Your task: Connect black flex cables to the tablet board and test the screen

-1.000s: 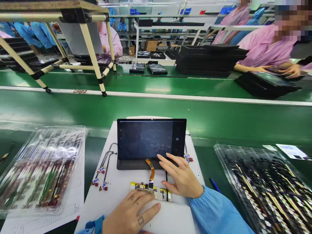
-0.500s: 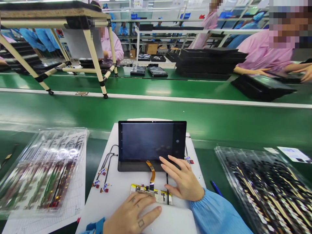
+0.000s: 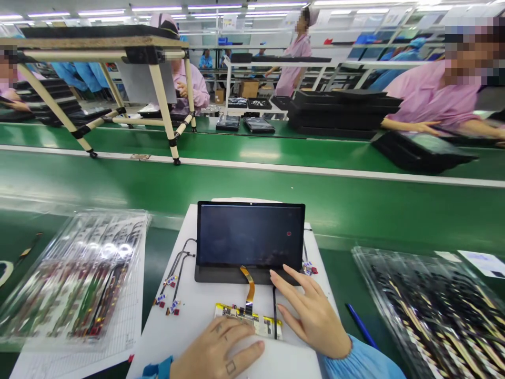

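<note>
In the head view a tablet screen (image 3: pixel 244 237) stands upright on a white board (image 3: pixel 181 337), showing a dark picture with a small red dot at its right side. An orange flat ribbon cable (image 3: pixel 249 284) runs from its lower edge to a circuit board (image 3: pixel 268 323) with yellow tape. My left hand (image 3: pixel 221 347) rests over the near edge of that circuit board, fingers stretched out. My right hand (image 3: pixel 310 313) hovers at the screen's lower right corner, its fingers spread and holding nothing; whether a fingertip touches the glass I cannot tell.
Small modules on black cables (image 3: pixel 169 295) lie left of the screen. Clear plastic trays of flex cables stand on the left (image 3: pixel 79 279) and right (image 3: pixel 434 310). A blue pen (image 3: pixel 361 325) lies by the right tray. Behind runs a green bench (image 3: pixel 236 179); people in pink work beyond.
My right hand has moved down and slightly right, away from the glass. The marker on the screen's right side has turned from a pale circle to red. My view has tilted up slightly.
</note>
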Tool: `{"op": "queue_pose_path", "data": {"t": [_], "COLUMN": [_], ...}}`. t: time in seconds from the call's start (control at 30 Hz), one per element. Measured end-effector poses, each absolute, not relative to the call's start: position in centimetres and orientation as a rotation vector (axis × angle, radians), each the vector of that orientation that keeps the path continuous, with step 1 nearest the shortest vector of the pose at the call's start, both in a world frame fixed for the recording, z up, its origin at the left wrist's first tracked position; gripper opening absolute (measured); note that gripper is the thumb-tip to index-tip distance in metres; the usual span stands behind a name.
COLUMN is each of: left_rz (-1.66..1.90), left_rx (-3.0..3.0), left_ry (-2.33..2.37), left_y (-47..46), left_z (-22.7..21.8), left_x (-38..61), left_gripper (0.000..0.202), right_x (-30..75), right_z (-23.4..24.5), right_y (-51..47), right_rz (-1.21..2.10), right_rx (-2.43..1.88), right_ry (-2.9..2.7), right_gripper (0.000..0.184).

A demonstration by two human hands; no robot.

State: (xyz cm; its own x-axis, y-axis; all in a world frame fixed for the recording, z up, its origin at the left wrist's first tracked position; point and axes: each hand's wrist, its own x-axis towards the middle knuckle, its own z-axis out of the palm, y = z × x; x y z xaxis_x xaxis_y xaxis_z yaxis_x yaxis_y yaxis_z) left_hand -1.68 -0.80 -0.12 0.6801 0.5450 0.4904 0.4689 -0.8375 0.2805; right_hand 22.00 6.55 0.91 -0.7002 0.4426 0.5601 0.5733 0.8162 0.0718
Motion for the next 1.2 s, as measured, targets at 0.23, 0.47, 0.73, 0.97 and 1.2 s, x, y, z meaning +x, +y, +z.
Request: {"op": "queue_pose_path", "data": {"t": [0.23, 0.47, 0.73, 0.97, 1.2], "left_rz": [0.875, 0.885, 0.879, 0.861, 0.969], "left_rx": [2.745, 2.766, 2.773, 2.788, 2.891], "left_ry": [0.809, 0.793, 0.818, 0.829, 0.870], "left_y": [-0.9, -1.0, -0.9, -1.0, -1.3], "left_z": [-0.6, -1.3, -1.1, -1.3, -0.3], "left_x": [-1.6, -1.7, -2.0, -2.1, -1.8], "left_gripper": [0.035, 0.036, 0.039, 0.042, 0.037], "right_x": [22.0, 23.0, 22.5, 22.3, 22.7], "right_z": [-0.1, -1.4, -0.8, 0.1, 3.8], "right_y": [6.8, 6.5, 6.1, 6.4, 4.1], "right_rz": [-0.381, -0.301, -0.274, -0.254, 0.045], "right_rx": [-0.853, -1.034, -0.960, -0.887, -0.888], "right_ry": [-2.469, -2.300, -2.315, -2.246, -2.193], "right_gripper": [0.047, 0.046, 0.032, 0.025, 0.026]}}
